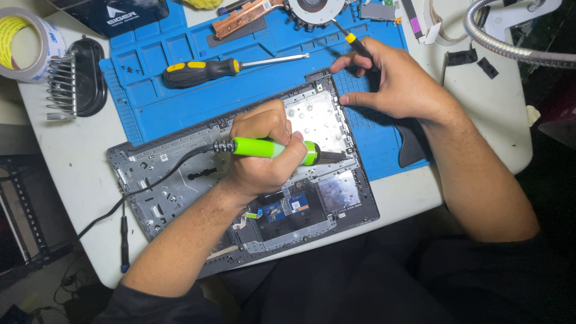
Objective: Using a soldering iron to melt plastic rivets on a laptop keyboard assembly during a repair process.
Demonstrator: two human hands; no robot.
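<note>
Left hand (pixel 264 157): fingers closed around a green-handled soldering iron (pixel 273 148), held level, tip pointing right over the metal plate of an opened laptop base (pixel 180 174); black cord runs from the handle's left end off the tabletop (pixel 72 162). Laptop base: grey, inner side up, lying tilted partly on a blue work mat (pixel 180 102), partly on the white tabletop; small blue circuit parts near its front edge. Right hand (pixel 393 81): fingers closed on a slim black tool with a yellow band (pixel 355 43), fingertips resting at the base's upper right corner. Screwdriver (pixel 222 67), black and yellow handle, lying on the mat above the base. Copper heat pipe with fan (pixel 270 12) at the mat's top edge. Tape roll (pixel 24 42) at upper left, beside a black holder with a metal coil (pixel 75 81). Flexible metal hose (pixel 516 48) at upper right.
</note>
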